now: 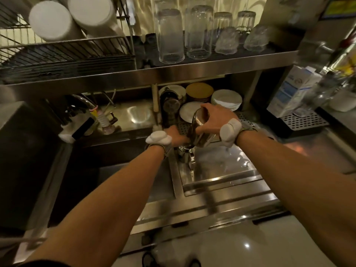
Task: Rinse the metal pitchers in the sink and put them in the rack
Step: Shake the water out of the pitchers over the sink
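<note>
My right hand (213, 118) grips a metal pitcher (198, 130), tilted with its mouth pointing down and to the left. My left hand (176, 136) reaches in beside the pitcher's lower end; its fingers are hidden behind the pitcher. A second metal pitcher (185, 152) stands just below them on the steel counter, at the left edge of a shallow steel basin (221, 180). The deep sink (127, 116) with its tap lies to the left rear. A wire rack (63, 54) sits on the upper shelf at the left.
Upturned glasses (170, 35) stand on the upper shelf, white cups (52, 22) lie in the rack. Stacked plates (226, 99) and saucers sit under the shelf behind my hands. A milk carton (289, 91) stands on a perforated drip tray at the right.
</note>
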`<state>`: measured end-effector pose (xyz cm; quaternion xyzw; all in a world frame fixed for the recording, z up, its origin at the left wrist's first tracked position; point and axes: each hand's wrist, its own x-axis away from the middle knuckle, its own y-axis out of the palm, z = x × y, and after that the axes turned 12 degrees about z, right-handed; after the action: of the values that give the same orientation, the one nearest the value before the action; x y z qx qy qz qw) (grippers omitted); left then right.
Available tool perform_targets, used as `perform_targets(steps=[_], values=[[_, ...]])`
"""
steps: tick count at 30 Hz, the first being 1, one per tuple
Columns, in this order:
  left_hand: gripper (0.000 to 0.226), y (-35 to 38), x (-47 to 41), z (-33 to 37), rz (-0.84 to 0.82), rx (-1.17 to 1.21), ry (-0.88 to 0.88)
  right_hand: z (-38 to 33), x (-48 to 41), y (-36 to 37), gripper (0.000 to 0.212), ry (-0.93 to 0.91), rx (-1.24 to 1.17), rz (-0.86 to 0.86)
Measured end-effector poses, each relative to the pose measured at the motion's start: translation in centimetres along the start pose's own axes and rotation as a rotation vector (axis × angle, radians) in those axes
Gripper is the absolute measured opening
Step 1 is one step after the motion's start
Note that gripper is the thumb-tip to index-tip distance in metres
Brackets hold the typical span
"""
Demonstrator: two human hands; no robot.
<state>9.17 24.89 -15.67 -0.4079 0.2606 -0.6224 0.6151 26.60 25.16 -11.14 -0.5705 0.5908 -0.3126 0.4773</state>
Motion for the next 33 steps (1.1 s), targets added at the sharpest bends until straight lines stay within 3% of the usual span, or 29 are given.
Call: perform_targets(steps=[4,7,13,20,25,33], values=[[0.104,3.1,-1.5,-0.4,-0.064,-0.168,0.114,2.1,0.3,1.0,0.096,0.074,0.063,-0.06],[0.117,5.3,-2.2,-0.4,-0.049,-0.2,0.14,3.8,0.6,1.9,0.093,0.115,0.058,-0.088],[0.101,6.5,-2.8,0.1,-0.035,-0.26,0.119,5.6,-0.1,3.2,0.089,0.146,0.086,-0.155],[0.086,5.4,-2.9,0.9,0.026,-0.17,0.126,5.5,-0.2,3.1,0.09,0.166,0.094,-0.155],[0.094,0.9,-2.1,0.3,0.076,-0.223,0.21,2.8,-0.7,3.6,0.107,0.119,0.104,-0.157],[0.085,-5.7,0.2,-7.0,0.074,-0.211,0.148,-5.1,-1.5,6.7,0.088,-0.036,-0.029,-0.206]])
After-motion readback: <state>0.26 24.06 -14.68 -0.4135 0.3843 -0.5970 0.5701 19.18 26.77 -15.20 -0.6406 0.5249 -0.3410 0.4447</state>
